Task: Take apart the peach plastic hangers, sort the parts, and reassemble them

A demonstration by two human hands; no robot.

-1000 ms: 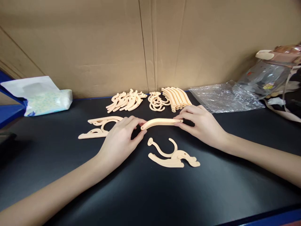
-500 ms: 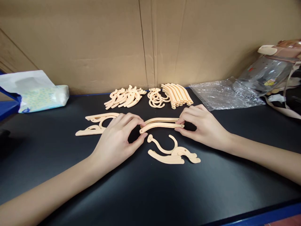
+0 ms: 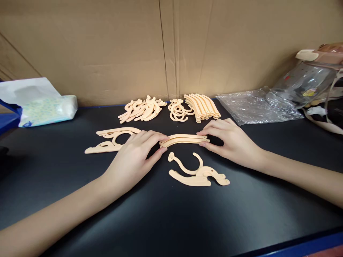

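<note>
Two curved beige plastic bars (image 3: 184,139) lie stacked together at the middle of the black table (image 3: 166,214). My left hand (image 3: 136,157) pinches their left end between thumb and fingers. My right hand (image 3: 232,141) pinches the right end the same way. Just in front of the bars rests a beige hook piece (image 3: 197,173) with a flat arm under it. Left of my left hand lies a larger curved bracket piece (image 3: 111,140).
At the back of the table sit piles of beige parts: small arms (image 3: 143,109), hooks (image 3: 177,111) and curved bars (image 3: 202,107). A clear plastic bag (image 3: 257,105) and a clear bottle (image 3: 308,80) are at right, a tissue pack (image 3: 44,107) at left. A cardboard wall (image 3: 166,46) stands behind.
The single bar held a second ago has been split into two bars, then the two were brought back together. Both hands stayed at the bar ends.
</note>
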